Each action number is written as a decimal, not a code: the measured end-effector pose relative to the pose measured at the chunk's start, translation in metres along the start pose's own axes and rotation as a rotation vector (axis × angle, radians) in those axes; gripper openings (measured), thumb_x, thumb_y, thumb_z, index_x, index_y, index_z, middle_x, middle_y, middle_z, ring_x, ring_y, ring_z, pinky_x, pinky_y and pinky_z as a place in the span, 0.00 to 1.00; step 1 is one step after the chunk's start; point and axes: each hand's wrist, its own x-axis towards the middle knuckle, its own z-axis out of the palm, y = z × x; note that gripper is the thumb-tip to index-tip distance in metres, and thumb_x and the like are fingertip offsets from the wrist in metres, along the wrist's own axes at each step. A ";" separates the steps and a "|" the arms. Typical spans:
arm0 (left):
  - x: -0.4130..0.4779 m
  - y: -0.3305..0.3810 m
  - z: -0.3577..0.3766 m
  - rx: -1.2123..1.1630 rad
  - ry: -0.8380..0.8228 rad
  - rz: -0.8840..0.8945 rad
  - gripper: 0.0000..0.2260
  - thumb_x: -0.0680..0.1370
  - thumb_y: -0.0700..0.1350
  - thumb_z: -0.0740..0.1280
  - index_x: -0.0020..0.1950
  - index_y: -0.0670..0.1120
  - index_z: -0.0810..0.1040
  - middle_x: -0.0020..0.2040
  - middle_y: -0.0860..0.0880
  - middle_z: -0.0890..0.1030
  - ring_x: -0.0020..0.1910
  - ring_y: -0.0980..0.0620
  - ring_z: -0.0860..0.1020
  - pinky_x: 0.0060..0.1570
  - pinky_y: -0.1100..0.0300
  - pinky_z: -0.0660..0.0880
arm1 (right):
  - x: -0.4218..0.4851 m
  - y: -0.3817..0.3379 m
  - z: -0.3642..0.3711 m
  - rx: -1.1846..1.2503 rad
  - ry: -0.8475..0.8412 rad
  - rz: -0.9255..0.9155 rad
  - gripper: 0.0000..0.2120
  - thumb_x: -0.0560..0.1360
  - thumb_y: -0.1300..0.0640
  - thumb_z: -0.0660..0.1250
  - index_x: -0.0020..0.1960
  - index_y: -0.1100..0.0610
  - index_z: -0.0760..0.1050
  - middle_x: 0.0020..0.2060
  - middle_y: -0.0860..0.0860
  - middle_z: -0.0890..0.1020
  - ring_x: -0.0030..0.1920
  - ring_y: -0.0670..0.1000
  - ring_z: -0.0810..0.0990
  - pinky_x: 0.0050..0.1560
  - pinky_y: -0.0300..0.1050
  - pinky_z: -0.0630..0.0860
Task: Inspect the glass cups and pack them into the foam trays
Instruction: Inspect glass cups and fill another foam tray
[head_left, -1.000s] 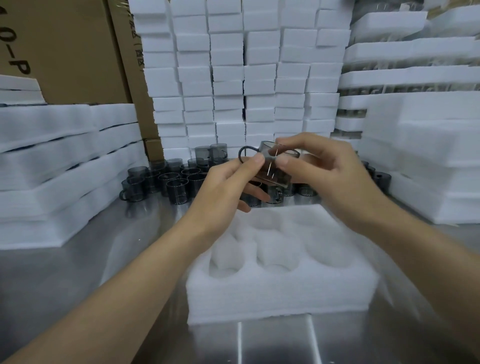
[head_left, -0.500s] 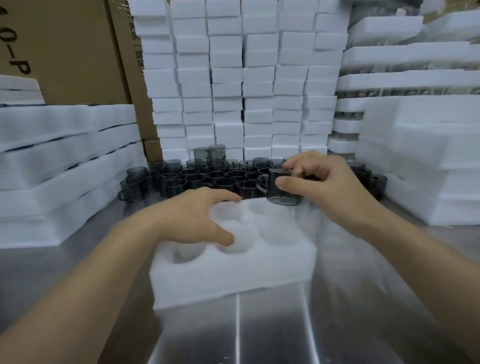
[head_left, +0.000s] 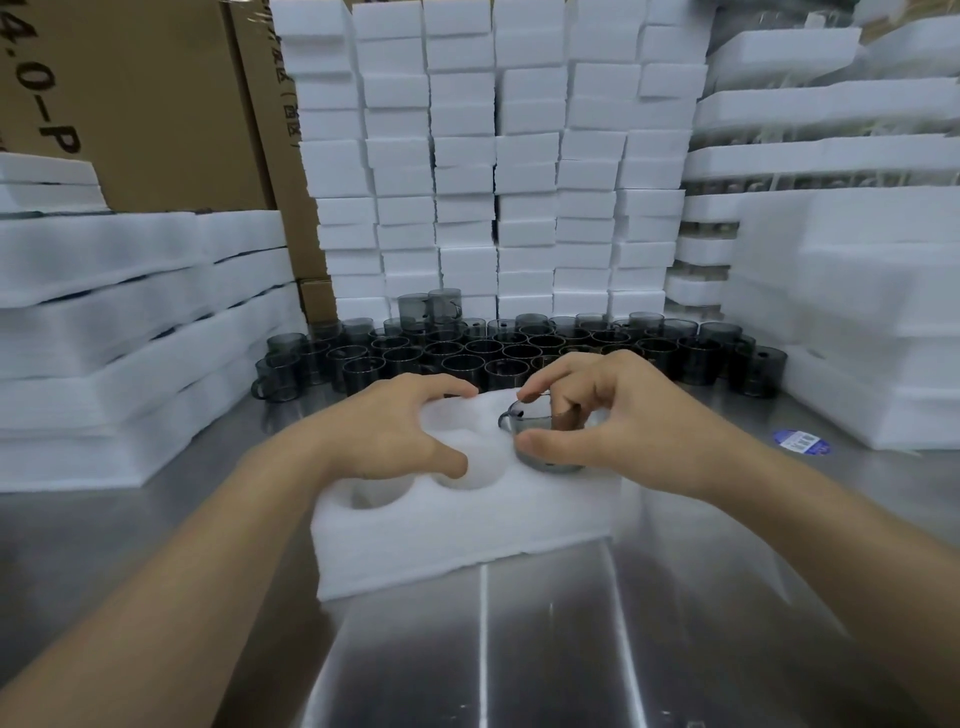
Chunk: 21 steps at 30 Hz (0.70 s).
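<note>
— Where is the glass cup (head_left: 540, 441)?
— Set in a right-hand pocket of the foam tray (head_left: 467, 540) on the tabletop (head_left: 571, 649), pinched by the right hand (head_left: 613, 415).
— The left hand (head_left: 384, 431)?
— Its spread fingers (head_left: 447, 387) press the tray.

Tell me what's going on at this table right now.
A person is packing smoky glass cups into a white foam tray on a metal table. The right hand grips one cup and is setting it into a pocket at the tray's right end. The left hand rests on the tray, steadying it. Many more cups wait behind.
</note>
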 end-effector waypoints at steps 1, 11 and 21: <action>0.000 0.000 0.000 0.000 0.001 0.001 0.41 0.63 0.59 0.76 0.77 0.66 0.70 0.76 0.61 0.71 0.74 0.55 0.71 0.75 0.47 0.70 | 0.001 0.000 -0.002 -0.013 -0.017 0.002 0.18 0.71 0.51 0.82 0.29 0.50 0.77 0.45 0.37 0.84 0.56 0.53 0.85 0.60 0.61 0.80; 0.001 0.001 0.002 0.019 -0.001 0.004 0.41 0.64 0.59 0.74 0.78 0.65 0.69 0.77 0.60 0.71 0.75 0.55 0.70 0.75 0.48 0.69 | 0.003 0.002 -0.007 -0.007 -0.119 -0.012 0.21 0.70 0.48 0.84 0.59 0.39 0.81 0.55 0.41 0.83 0.55 0.47 0.80 0.62 0.46 0.78; 0.002 -0.001 0.003 0.020 0.004 -0.012 0.43 0.63 0.60 0.74 0.79 0.68 0.68 0.79 0.61 0.68 0.77 0.55 0.68 0.75 0.51 0.67 | 0.004 -0.001 -0.012 0.005 -0.149 0.097 0.20 0.71 0.34 0.78 0.61 0.37 0.83 0.55 0.36 0.84 0.54 0.41 0.82 0.55 0.42 0.79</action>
